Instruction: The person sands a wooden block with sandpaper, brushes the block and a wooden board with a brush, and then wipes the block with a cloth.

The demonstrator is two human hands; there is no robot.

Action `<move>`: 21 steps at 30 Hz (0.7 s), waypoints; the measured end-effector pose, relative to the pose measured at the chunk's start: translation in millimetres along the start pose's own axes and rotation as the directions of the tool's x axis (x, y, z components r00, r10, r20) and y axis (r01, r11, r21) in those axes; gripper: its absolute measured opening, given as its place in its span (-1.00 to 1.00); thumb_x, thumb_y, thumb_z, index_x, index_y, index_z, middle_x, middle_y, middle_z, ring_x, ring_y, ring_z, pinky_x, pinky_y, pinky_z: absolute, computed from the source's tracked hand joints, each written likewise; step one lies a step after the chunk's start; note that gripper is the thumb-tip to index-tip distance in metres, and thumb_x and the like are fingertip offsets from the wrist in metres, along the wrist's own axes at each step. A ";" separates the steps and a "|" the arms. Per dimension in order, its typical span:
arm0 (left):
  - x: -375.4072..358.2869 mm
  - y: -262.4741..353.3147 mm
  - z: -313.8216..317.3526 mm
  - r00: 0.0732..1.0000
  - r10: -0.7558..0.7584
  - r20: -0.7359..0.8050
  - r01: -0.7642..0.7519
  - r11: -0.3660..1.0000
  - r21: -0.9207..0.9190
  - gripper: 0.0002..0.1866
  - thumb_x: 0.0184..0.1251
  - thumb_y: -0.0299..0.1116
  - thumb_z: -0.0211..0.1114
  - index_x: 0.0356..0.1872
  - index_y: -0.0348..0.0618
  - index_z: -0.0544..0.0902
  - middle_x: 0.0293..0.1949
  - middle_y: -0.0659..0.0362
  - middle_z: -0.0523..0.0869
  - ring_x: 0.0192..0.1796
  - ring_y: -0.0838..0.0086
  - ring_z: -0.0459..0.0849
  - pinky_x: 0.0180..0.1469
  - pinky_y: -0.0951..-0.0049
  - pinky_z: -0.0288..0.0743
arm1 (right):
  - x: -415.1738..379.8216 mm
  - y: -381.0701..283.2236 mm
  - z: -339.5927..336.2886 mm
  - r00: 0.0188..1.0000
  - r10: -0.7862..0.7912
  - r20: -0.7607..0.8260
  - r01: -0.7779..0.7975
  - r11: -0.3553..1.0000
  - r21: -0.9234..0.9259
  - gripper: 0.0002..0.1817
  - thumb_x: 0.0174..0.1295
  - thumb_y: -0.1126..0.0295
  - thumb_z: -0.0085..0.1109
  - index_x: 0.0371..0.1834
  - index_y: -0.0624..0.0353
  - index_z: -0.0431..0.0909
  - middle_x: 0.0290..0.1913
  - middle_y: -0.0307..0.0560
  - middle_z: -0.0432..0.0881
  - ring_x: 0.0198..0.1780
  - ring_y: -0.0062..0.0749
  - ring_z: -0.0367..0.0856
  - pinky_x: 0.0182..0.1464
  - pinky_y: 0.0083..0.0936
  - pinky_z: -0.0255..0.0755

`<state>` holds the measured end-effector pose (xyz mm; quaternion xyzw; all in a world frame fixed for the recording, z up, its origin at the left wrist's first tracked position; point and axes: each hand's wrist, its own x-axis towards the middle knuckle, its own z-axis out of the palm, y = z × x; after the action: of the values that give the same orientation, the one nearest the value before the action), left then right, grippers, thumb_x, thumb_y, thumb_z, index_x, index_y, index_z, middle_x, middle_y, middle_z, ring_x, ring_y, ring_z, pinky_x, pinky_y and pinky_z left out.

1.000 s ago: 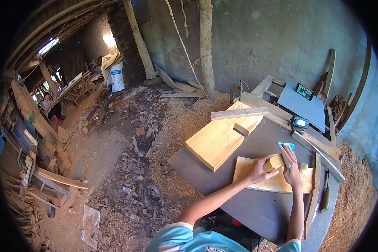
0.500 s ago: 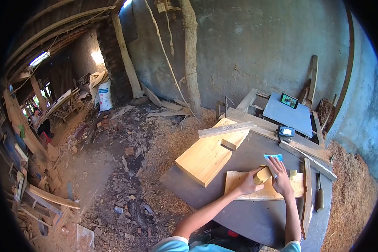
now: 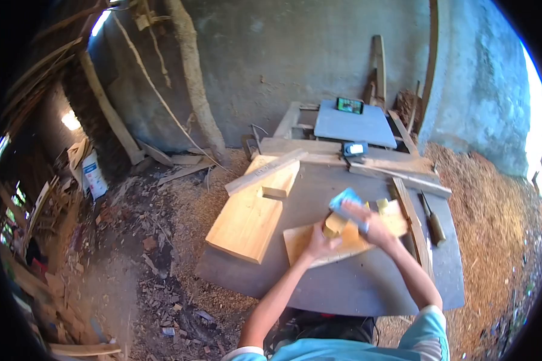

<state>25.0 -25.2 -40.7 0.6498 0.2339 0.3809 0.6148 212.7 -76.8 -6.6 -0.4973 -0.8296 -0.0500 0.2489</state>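
Note:
On the dark table [image 3: 355,292], a flat pale board [image 3: 297,241] lies under my hands. My left hand [image 3: 324,240] is closed round a small wooden block [image 3: 335,224], just above the board. Against the block's upper right side, my right hand [image 3: 367,221] holds a blue sheet [image 3: 345,197], its fingers pressed together and slightly blurred. A small yellowish piece [image 3: 382,206] rests at the board's right part. Left of my hands lies a thick notched board [image 3: 244,225] with a grey strip of wood [image 3: 265,172] across it.
A long wooden strip [image 3: 412,225] and a handled tool [image 3: 433,224] lie at the right. Behind are a dark device with a lit screen [image 3: 355,149], a phone [image 3: 349,106] on a grey panel [image 3: 355,127], and more planks. A tree trunk post [image 3: 196,78] stands at the back left.
The view has turned to the right, so the table appears further left. The blue sheet has shifted against the block, and my right hand now lies more tilted across it.

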 end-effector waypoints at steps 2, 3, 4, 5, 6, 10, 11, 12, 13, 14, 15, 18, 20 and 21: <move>-0.1 -9.5 -2.0 0.997 0.063 0.054 -0.068 0.993 0.094 -0.39 -0.12 -0.48 0.29 0.11 -0.25 0.42 0.01 0.05 0.55 0.12 0.35 0.51 0.19 0.30 0.34 | -1.7 -21.9 -5.1 0.996 0.088 -0.016 -0.087 0.994 0.070 -0.29 -0.10 0.69 -0.02 0.29 0.21 0.29 0.28 0.06 0.36 0.28 -0.18 0.37 0.30 -0.33 0.31; -1.0 -20.8 -1.3 0.986 0.158 0.057 -0.166 0.968 0.190 -0.40 -0.13 -0.47 0.30 0.09 -0.27 0.43 -0.01 0.06 0.57 0.11 0.36 0.52 0.18 0.29 0.34 | -3.2 -44.1 -4.0 0.999 -0.022 -0.035 0.024 0.998 0.054 -0.29 -0.13 0.71 -0.04 0.27 0.23 0.31 0.27 0.06 0.37 0.27 -0.15 0.37 0.28 -0.33 0.34; 8.0 -37.0 -3.3 0.918 0.391 0.058 -0.382 0.839 0.387 -0.44 -0.14 -0.46 0.30 0.03 -0.31 0.46 -0.05 0.07 0.59 0.07 0.38 0.55 0.14 0.29 0.36 | 3.1 -49.7 -9.8 0.987 -0.148 -0.061 0.150 0.988 0.020 -0.30 -0.15 0.72 -0.06 0.25 0.24 0.32 0.26 0.07 0.38 0.26 -0.12 0.38 0.26 -0.32 0.36; 5.6 -12.0 -2.0 0.918 0.390 0.077 -0.392 0.857 0.334 -0.44 -0.10 -0.43 0.33 0.05 -0.30 0.45 -0.05 0.07 0.59 0.08 0.36 0.54 0.15 0.26 0.35 | 9.0 -45.4 -17.0 0.981 -0.182 -0.070 0.188 0.978 0.086 -0.32 -0.15 0.72 -0.06 0.21 0.26 0.36 0.25 0.06 0.40 0.25 -0.09 0.38 0.27 -0.32 0.34; -0.5 7.0 8.0 0.948 0.307 -0.080 -0.289 0.939 0.185 -0.43 -0.09 -0.44 0.34 0.06 -0.31 0.45 -0.05 0.07 0.59 0.06 0.37 0.56 0.12 0.30 0.38 | 13.7 -32.7 -16.0 0.998 -0.003 -0.065 0.012 0.989 0.145 -0.33 -0.12 0.71 -0.04 0.22 0.25 0.36 0.25 0.06 0.40 0.26 -0.12 0.37 0.30 -0.32 0.29; -1.6 -4.6 2.4 0.987 0.160 0.008 -0.159 0.969 0.187 -0.42 -0.06 -0.50 0.31 0.10 -0.35 0.40 -0.14 0.09 0.61 -0.08 0.46 0.57 0.01 0.44 0.43 | 0.3 -39.0 -0.5 0.989 -0.057 -0.136 0.064 0.996 0.053 -0.33 -0.09 0.73 -0.08 0.23 0.16 0.37 0.23 0.07 0.41 0.29 -0.08 0.34 0.31 -0.30 0.28; 1.4 -7.4 3.1 0.967 0.253 -0.029 -0.233 0.926 0.298 -0.44 -0.06 -0.51 0.30 0.08 -0.34 0.41 -0.15 0.09 0.62 -0.08 0.47 0.57 0.00 0.45 0.43 | -0.4 -29.3 -2.7 0.987 -0.131 -0.094 0.138 0.988 0.070 -0.31 -0.11 0.74 -0.08 0.24 0.15 0.35 0.25 0.06 0.39 0.30 -0.09 0.31 0.32 -0.29 0.26; -3.5 -12.7 4.8 0.944 0.326 -0.050 -0.280 0.870 0.406 -0.45 -0.06 -0.51 0.30 0.07 -0.33 0.43 -0.15 0.10 0.62 -0.09 0.48 0.57 -0.01 0.45 0.43 | -5.6 -22.1 -1.1 0.981 -0.188 -0.050 0.192 0.976 0.103 -0.28 -0.13 0.75 -0.08 0.25 0.14 0.34 0.27 0.05 0.36 0.32 -0.09 0.28 0.33 -0.28 0.25; -3.9 -1.6 5.2 0.979 0.203 -0.010 -0.194 0.948 0.252 -0.44 -0.05 -0.49 0.31 0.08 -0.31 0.43 -0.08 0.07 0.60 -0.02 0.45 0.56 0.03 0.41 0.43 | -10.3 -18.0 3.3 0.996 -0.072 -0.062 0.078 0.991 0.113 -0.28 -0.12 0.75 -0.08 0.26 0.14 0.34 0.27 0.03 0.37 0.31 -0.13 0.31 0.34 -0.29 0.24; -0.6 10.8 4.8 0.995 0.094 0.046 -0.098 0.991 0.096 -0.44 -0.05 -0.46 0.32 0.09 -0.29 0.43 -0.02 0.04 0.58 0.05 0.41 0.56 0.07 0.36 0.42 | -8.7 -8.9 4.6 0.996 0.039 -0.074 -0.031 0.993 0.113 -0.29 -0.11 0.76 -0.08 0.26 0.15 0.33 0.27 0.01 0.38 0.30 -0.17 0.33 0.35 -0.30 0.23; 1.5 -3.5 0.6 0.996 0.039 0.081 -0.044 0.997 0.059 -0.44 -0.02 -0.43 0.31 0.11 -0.27 0.42 0.00 0.03 0.57 0.07 0.41 0.55 0.08 0.36 0.41 | -4.7 -3.0 3.3 0.986 0.133 -0.096 -0.124 0.987 0.101 -0.29 -0.10 0.76 -0.08 0.27 0.15 0.33 0.27 0.00 0.39 0.29 -0.20 0.36 0.36 -0.31 0.22; 0.5 -33.5 2.5 0.892 0.451 0.039 -0.416 0.782 0.464 -0.48 -0.01 -0.45 0.29 0.07 -0.30 0.44 -0.13 0.07 0.61 -0.07 0.45 0.58 0.02 0.43 0.42 | 9.4 -33.0 -15.4 0.936 -0.347 -0.054 0.351 0.916 0.193 -0.31 -0.06 0.72 -0.02 0.26 0.07 0.33 0.27 0.01 0.39 0.27 -0.19 0.39 0.29 -0.35 0.31; -3.2 10.4 7.0 1.000 -0.014 0.018 0.013 0.998 0.068 -0.45 -0.04 -0.42 0.35 0.07 -0.27 0.44 -0.03 0.06 0.56 0.03 0.44 0.56 0.12 0.34 0.40 | 0.6 27.8 3.3 0.999 -0.035 0.029 0.028 0.973 0.230 -0.40 0.04 0.61 0.05 0.25 0.06 0.36 0.28 -0.02 0.37 0.33 -0.26 0.31 0.31 -0.34 0.29; -4.0 9.3 5.1 0.999 -0.026 0.039 0.023 0.997 0.069 -0.44 -0.05 -0.43 0.34 0.07 -0.27 0.44 -0.01 0.06 0.56 0.06 0.44 0.54 0.14 0.34 0.37 | -1.4 22.0 4.6 1.000 -0.011 0.016 0.008 0.986 0.165 -0.43 0.05 0.59 0.06 0.23 0.06 0.38 0.27 -0.03 0.39 0.32 -0.26 0.32 0.31 -0.34 0.29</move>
<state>25.0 -32.7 -32.2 0.6751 0.2426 0.3522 0.6011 230.3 -65.4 -14.8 -0.4712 -0.8354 0.0220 0.2820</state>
